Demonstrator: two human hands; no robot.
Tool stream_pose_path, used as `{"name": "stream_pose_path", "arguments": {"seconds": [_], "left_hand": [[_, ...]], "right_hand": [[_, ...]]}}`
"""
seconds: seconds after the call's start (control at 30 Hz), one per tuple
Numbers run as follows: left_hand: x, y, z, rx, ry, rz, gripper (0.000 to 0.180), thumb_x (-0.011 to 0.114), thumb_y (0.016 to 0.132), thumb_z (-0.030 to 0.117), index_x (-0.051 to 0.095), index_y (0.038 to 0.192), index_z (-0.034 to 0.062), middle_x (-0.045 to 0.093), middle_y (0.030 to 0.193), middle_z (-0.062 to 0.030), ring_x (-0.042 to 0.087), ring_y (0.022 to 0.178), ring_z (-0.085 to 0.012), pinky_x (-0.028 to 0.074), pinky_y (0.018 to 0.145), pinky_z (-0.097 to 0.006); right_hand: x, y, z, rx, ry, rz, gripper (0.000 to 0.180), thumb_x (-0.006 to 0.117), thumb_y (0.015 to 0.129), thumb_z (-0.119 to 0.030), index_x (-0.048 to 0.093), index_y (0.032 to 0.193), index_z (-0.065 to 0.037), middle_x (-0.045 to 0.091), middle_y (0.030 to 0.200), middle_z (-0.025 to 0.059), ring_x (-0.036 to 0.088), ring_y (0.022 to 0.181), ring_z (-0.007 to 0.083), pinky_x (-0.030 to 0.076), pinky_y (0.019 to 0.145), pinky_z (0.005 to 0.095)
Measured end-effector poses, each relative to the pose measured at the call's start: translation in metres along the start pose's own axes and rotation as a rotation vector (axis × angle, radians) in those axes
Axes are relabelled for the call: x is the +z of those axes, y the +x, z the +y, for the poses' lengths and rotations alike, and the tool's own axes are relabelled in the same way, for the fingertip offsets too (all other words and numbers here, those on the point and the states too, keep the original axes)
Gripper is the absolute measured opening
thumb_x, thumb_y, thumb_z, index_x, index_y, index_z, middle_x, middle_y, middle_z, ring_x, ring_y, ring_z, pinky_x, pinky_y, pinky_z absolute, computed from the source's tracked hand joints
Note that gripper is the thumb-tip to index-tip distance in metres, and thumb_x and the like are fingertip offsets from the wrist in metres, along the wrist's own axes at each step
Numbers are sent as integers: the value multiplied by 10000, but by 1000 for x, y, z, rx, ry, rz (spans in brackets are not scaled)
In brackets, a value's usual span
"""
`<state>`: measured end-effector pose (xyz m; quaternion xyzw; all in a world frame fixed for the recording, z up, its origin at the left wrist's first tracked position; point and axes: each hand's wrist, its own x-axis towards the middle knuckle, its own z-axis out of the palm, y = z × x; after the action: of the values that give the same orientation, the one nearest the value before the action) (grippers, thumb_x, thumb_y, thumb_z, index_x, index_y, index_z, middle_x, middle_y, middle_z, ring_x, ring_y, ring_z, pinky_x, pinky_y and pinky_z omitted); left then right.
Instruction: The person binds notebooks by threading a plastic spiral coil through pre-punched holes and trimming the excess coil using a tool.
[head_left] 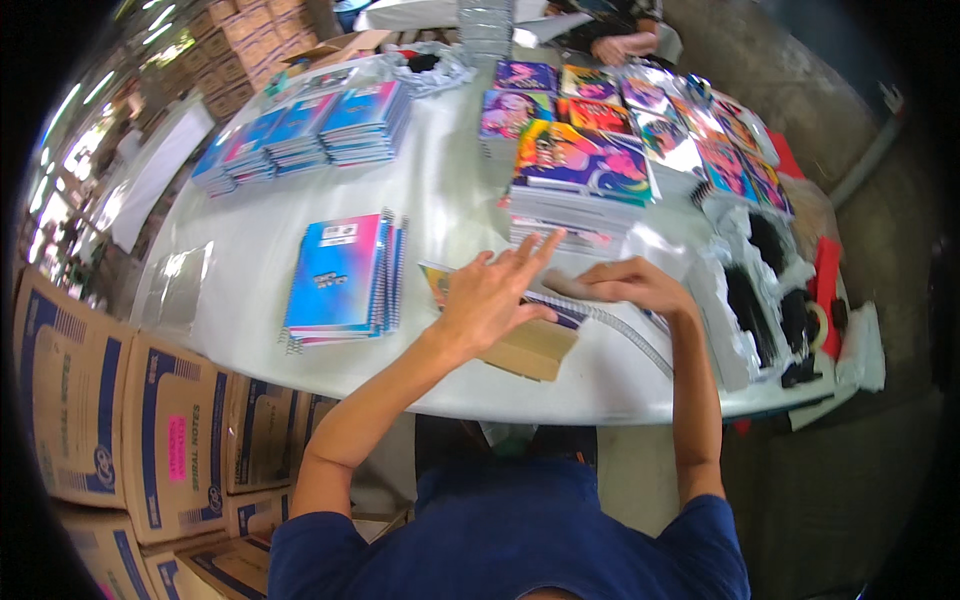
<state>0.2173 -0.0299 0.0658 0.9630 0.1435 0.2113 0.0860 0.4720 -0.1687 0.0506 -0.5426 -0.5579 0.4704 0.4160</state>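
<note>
My left hand (495, 300) lies with fingers spread on a notebook (530, 352), whose brown cardboard shows at the near side and a colourful cover at the left. Along the notebook's edge and out past it to the right curves a pale spiral coil (628, 332), its far end near my right forearm. My right hand (640, 284) is closed just above the coil, beside the left fingertips. A greyish piece sticks out from its fingers, too blurred to name. Beyond both hands rises a tall stack of notebooks (585, 165) with bright illustrated covers.
A blue-and-pink spiral notebook stack (340, 275) stands left, with more stacks (365, 120) behind. Illustrated notebooks (670, 140) fill the far right. An open box of black coils (745, 310) sits right. Cartons (175, 440) are piled lower left. Another person's hand (625, 48) shows across the table.
</note>
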Motion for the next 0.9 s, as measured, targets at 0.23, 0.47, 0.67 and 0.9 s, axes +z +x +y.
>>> {"name": "stream_pose_path", "arguments": {"seconds": [0.23,0.47,0.67,0.9], "left_hand": [[-5,0,-6,11,53,-26,985,694,740,556,213,1527,211,504,1407,-138,605,1137,-298,481,956,-460],[0,-7,-15,32,59,28,980,699,744,537,212,1529,210,442,1460,-124,588,1148,-276,452,978,-469],[-7,-10,-20,-42,35,-25,988,738,718,507,227,1523,250,410,1486,-111,580,1169,-304,453,1003,-479],[-13,-11,-22,-58,49,9,980,738,708,510,233,1517,283,419,1483,-97,578,1172,-311,434,1033,-504]], "right_hand": [[17,19,-22,77,-274,-6,454,650,883,-335,669,1146,34,688,1056,121,608,959,179,464,886,333],[22,32,-25,48,-240,-57,473,667,857,-341,674,1122,51,674,1125,154,610,1024,223,469,901,335],[25,35,-23,43,-210,-16,476,670,856,-347,678,1111,55,686,1105,147,604,1040,230,458,909,308],[27,52,-26,63,-332,-81,429,707,863,-330,693,1095,31,692,1107,114,612,1015,180,468,882,288]]}}
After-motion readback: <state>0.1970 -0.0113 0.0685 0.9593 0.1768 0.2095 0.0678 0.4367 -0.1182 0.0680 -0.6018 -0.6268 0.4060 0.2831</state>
